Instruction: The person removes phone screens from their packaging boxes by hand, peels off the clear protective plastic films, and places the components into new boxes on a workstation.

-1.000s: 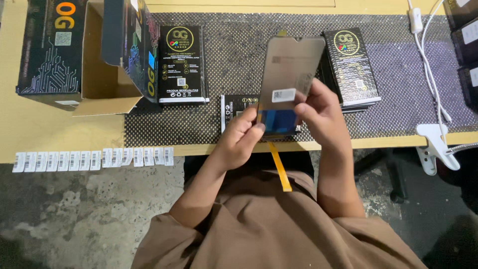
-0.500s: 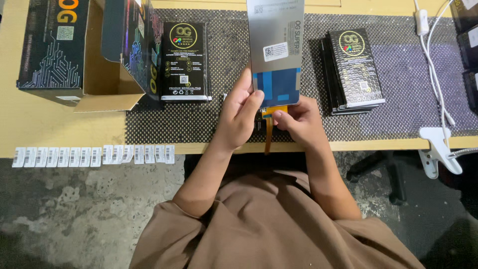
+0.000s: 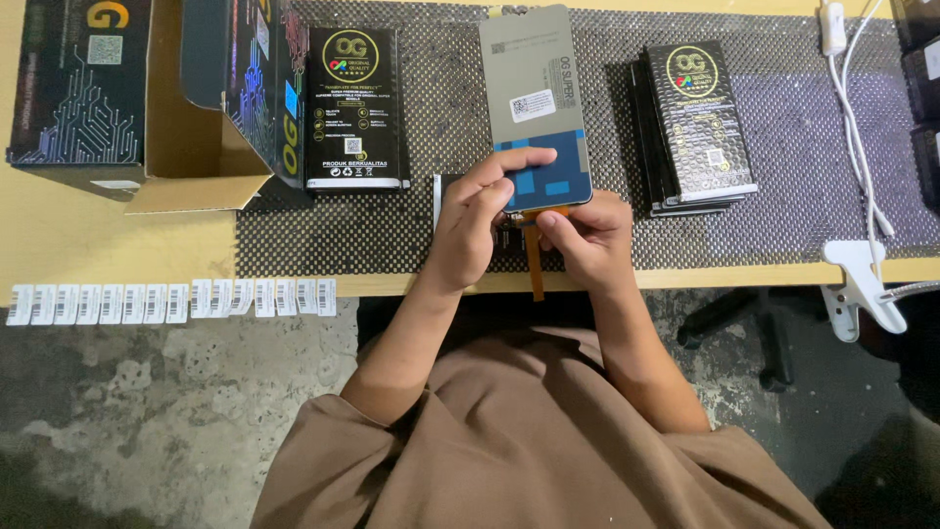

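Holding the grey display panel (image 3: 536,103) at upper centre above the counter (image 3: 108,240), my left hand (image 3: 477,220) pinches its lower edge; my right hand (image 3: 586,235) should grip the orange ribbon cable (image 3: 535,263) gently, uncreased.

Flat grey phone screen panel (image 3: 534,88), smooth matt back with blue plastic film patches and a white paper sticker; thin orange flex ribbon (image 3: 535,263), glossy; black perforated rubbery mat (image 3: 783,147), rough; pale wooden tabletop (image 3: 98,245), smooth; open brown cardboard box (image 3: 196,167), matt; glossy black packets (image 3: 700,122).
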